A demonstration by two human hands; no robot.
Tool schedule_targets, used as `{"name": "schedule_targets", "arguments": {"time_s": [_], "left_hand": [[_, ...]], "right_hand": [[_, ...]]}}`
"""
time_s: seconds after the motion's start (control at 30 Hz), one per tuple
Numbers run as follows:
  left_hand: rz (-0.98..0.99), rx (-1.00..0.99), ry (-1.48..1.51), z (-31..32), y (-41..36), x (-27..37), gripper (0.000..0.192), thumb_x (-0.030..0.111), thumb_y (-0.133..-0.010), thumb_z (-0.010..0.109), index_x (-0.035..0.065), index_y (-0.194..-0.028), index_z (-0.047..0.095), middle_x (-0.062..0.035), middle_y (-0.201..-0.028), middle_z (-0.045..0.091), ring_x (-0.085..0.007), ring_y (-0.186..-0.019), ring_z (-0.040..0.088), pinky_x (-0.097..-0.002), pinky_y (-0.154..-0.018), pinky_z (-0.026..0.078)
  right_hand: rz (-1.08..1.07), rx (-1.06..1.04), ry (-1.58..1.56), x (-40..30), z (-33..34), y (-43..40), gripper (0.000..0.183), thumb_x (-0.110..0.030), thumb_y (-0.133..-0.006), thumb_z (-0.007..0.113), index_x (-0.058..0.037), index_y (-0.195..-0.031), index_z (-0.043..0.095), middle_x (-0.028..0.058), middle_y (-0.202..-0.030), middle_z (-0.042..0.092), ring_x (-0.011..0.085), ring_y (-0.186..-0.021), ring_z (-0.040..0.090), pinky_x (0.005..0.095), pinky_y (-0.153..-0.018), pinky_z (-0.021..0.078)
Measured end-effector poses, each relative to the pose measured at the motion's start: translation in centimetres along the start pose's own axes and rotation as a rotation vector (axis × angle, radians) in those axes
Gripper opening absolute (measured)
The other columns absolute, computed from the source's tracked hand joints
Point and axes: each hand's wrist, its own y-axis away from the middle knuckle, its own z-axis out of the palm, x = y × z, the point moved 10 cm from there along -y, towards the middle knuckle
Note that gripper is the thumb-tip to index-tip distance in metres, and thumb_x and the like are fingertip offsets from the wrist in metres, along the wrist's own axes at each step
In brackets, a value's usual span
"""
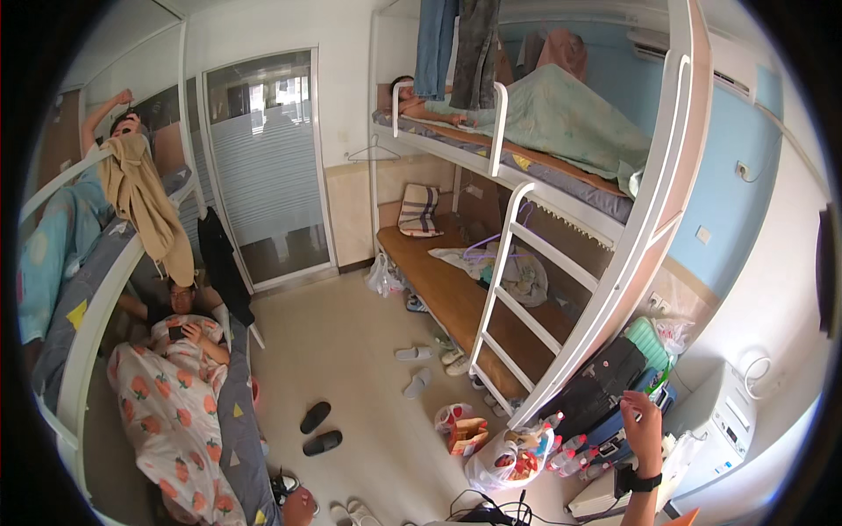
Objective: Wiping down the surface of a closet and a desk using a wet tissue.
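Note:
My right hand (641, 424) is raised at the lower right, a dark watch (637, 481) on its wrist. Its fingers curl to the left, with no object visible in them. In the picture it overlaps a blue case (608, 427) and sits left of a white washing machine (714, 421). My left hand is out of view. At the bottom edge before me lie tangled black cables (520, 509). Left of the hand, several plastic bottles (569, 454) with red caps stand near a white plastic bag (487, 470) full of packaging.
A white bunk ladder (503, 289) rises at the right, above a brown lower bunk (421, 260). People lie on both sides, one under a patterned quilt (171, 421). Black slippers (322, 444) and grey slippers (414, 354) lie on the floor (355, 388). A glazed door (266, 171) stands at the back.

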Motion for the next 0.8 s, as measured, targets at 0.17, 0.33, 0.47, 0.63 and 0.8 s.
{"name": "schedule_targets", "arguments": {"time_s": [0.17, 0.33, 0.47, 0.63, 0.8], "left_hand": [[-0.015, 0.060, 0.069, -1.7, -1.9, 1.1, 0.010, 0.018, -0.086, 0.068, 0.0079, -0.088, 0.066, -0.0167, -0.078, 0.069, -0.0368, -0.077, 0.070, -0.0450, -0.068, 0.054], [0.016, 0.104, 0.094, -3.1, -4.2, 2.4, 0.010, 0.013, -0.084, 0.070, 0.0055, -0.085, 0.064, -0.0157, -0.075, 0.067, -0.0348, -0.074, 0.069, -0.0443, -0.066, 0.053], [-0.097, -0.032, 0.323, -1.9, -4.1, 3.5, 0.019, 0.015, -0.096, 0.055, 0.0004, -0.107, 0.061, -0.0254, -0.093, 0.069, -0.0456, -0.090, 0.065, -0.0517, -0.080, 0.053], [0.261, 0.079, -0.200, -1.8, -4.1, 5.0, 0.016, 0.015, -0.099, 0.053, 0.0004, -0.103, 0.059, -0.0284, -0.090, 0.066, -0.0483, -0.088, 0.063, -0.0549, -0.076, 0.049], [0.071, -0.008, 0.180, -3.2, -4.1, 6.5, 0.012, 0.010, -0.099, 0.051, 0.0017, -0.101, 0.060, -0.0268, -0.087, 0.065, -0.0479, -0.087, 0.063, -0.0538, -0.076, 0.049]], "right_hand": [[-0.018, 0.026, 0.054, -0.4, -0.2, 0.1, 0.023, -0.009, -0.093, 0.068, 0.0053, -0.111, 0.070, 0.0208, -0.100, 0.076, 0.0291, -0.097, 0.075, 0.0362, -0.087, 0.0565], [0.020, 0.036, 0.023, -0.6, 0.3, 0.3, 0.024, -0.012, -0.094, 0.069, 0.0054, -0.111, 0.071, 0.0161, -0.098, 0.077, 0.0251, -0.095, 0.074, 0.0352, -0.086, 0.0559], [0.001, 0.055, 0.019, 0.2, 0.4, 0.8, 0.024, -0.011, -0.093, 0.069, 0.0063, -0.110, 0.071, 0.0168, -0.098, 0.076, 0.0247, -0.095, 0.074, 0.0345, -0.086, 0.0564], [0.013, 0.057, -0.003, -0.2, 1.0, 1.0, 0.023, -0.010, -0.092, 0.070, 0.0061, -0.109, 0.071, 0.0185, -0.100, 0.076, 0.0276, -0.096, 0.074, 0.0359, -0.087, 0.0567], [0.020, 0.077, -0.009, -0.6, 0.7, 1.4, 0.024, -0.010, -0.091, 0.072, 0.0059, -0.109, 0.070, 0.0206, -0.101, 0.076, 0.0306, -0.096, 0.075, 0.0369, -0.087, 0.0569]]}}
